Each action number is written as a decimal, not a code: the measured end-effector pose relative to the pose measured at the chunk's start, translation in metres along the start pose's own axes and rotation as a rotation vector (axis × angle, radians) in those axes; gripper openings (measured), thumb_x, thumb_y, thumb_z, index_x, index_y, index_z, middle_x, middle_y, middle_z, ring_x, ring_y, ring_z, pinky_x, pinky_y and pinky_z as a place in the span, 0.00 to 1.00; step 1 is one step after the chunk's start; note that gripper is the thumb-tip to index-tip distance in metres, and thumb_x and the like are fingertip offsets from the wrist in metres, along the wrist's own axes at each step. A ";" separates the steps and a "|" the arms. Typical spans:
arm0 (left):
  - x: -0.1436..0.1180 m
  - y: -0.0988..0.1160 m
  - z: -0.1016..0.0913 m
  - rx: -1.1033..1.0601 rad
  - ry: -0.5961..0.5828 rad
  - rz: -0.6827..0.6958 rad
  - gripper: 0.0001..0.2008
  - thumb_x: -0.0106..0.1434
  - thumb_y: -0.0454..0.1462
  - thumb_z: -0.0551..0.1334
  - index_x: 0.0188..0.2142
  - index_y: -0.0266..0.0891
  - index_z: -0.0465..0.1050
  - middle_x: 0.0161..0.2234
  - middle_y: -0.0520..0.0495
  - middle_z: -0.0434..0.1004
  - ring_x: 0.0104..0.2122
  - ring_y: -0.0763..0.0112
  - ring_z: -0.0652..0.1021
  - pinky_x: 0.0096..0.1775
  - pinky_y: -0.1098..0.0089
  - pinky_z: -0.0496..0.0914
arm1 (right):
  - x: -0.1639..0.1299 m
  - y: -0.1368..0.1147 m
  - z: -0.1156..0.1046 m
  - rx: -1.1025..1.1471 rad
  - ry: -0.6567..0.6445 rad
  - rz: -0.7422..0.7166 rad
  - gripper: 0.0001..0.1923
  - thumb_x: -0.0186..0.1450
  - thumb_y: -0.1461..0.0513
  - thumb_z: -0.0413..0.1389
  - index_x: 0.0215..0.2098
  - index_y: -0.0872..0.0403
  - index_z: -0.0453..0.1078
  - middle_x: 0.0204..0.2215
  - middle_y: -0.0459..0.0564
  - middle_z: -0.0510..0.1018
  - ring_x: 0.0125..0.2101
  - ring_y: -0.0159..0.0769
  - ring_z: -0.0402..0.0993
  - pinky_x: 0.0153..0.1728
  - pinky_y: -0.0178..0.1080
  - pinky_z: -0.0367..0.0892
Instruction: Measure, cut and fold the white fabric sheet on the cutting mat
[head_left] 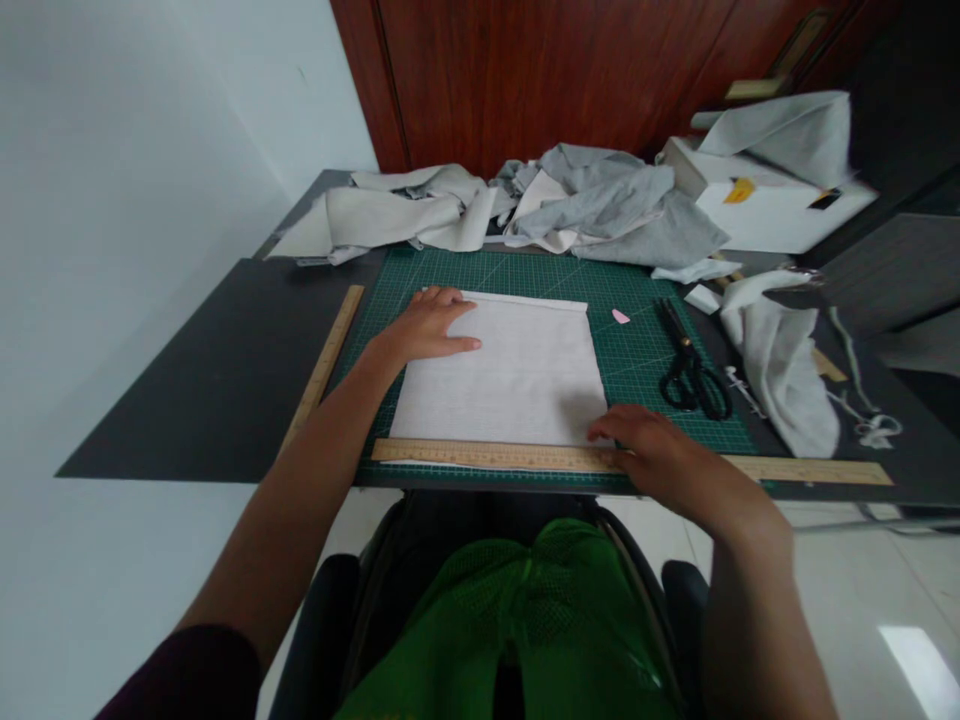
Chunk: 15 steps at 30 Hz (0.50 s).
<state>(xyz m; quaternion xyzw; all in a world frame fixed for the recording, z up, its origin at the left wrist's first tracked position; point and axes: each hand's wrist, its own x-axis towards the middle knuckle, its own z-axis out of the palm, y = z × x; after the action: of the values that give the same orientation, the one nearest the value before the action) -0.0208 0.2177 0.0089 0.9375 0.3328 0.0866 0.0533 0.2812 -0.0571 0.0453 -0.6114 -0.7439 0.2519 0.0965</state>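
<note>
A rectangle of white cloth (pixel 510 370) lies flat on the green cutting mat (pixel 480 270), with a narrow folded strip along its far edge. My left hand (pixel 431 325) rests on the cloth's far left corner, fingers and thumb spread. Across the near edge of the cloth lies a long wooden ruler (pixel 487 455); a thin strip of cloth shows on its near side. At the near right corner, my right hand (pixel 637 440) has its thumb and fingers about the ruler, the fingertips by the cloth. Its underside is hidden.
Black scissors (pixel 694 375) and a pink chalk piece (pixel 620 316) lie right of the cloth. Another wooden ruler (pixel 326 355) is at left. Grey fabric (pixel 607 205) and pale fabric (pixel 405 215) are heaped behind, beside a white box (pixel 780 205). More cloth (pixel 780 350) sits at right.
</note>
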 end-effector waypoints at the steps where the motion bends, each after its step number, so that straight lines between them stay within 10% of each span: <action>1: 0.000 0.000 0.000 -0.002 0.000 0.003 0.36 0.64 0.59 0.59 0.66 0.44 0.67 0.59 0.41 0.68 0.59 0.48 0.66 0.59 0.55 0.57 | 0.003 -0.001 0.000 0.012 -0.020 -0.020 0.15 0.65 0.68 0.50 0.43 0.49 0.76 0.44 0.52 0.79 0.50 0.45 0.74 0.53 0.47 0.66; 15: 0.000 0.000 -0.001 0.015 -0.011 0.001 0.36 0.65 0.60 0.58 0.66 0.44 0.66 0.60 0.42 0.67 0.60 0.49 0.66 0.60 0.56 0.57 | 0.007 -0.004 0.003 -0.010 -0.026 -0.020 0.12 0.63 0.70 0.51 0.34 0.49 0.73 0.37 0.49 0.79 0.42 0.43 0.74 0.45 0.45 0.64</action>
<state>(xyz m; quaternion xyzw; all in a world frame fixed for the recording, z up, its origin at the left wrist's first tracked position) -0.0213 0.2174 0.0101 0.9384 0.3328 0.0790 0.0483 0.2749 -0.0512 0.0439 -0.6010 -0.7525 0.2552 0.0866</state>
